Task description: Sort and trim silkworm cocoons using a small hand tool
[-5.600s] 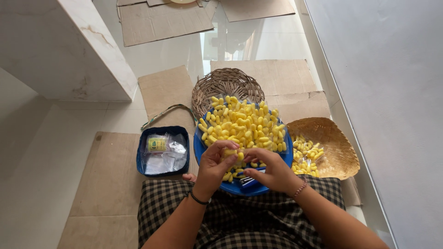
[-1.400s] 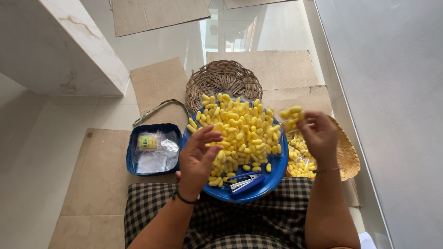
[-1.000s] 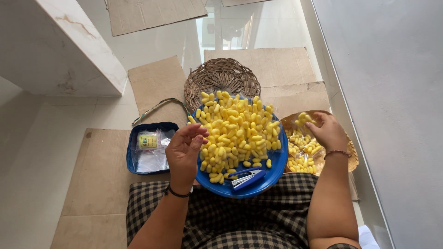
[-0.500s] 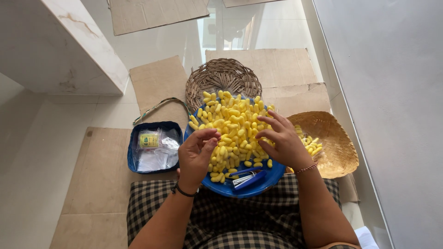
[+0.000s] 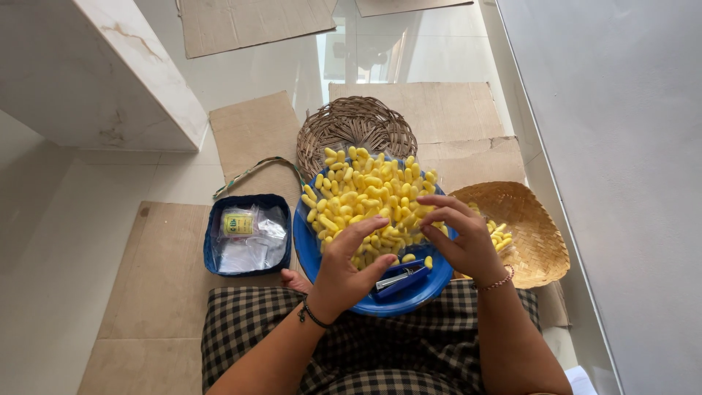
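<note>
Two hands are held over a round blue plastic tray heaped with small yellow oval cocoons, at the frame's centre.

The left hand and right hand are spread, fingers loosely curled onto the pile; nothing is seen pinched. A shallow woven straw basket is set at right, a blue fabric box at left.

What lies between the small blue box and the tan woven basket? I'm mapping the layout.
In the head view, the blue bowl of yellow pieces sits between the blue box and tan basket.
</note>
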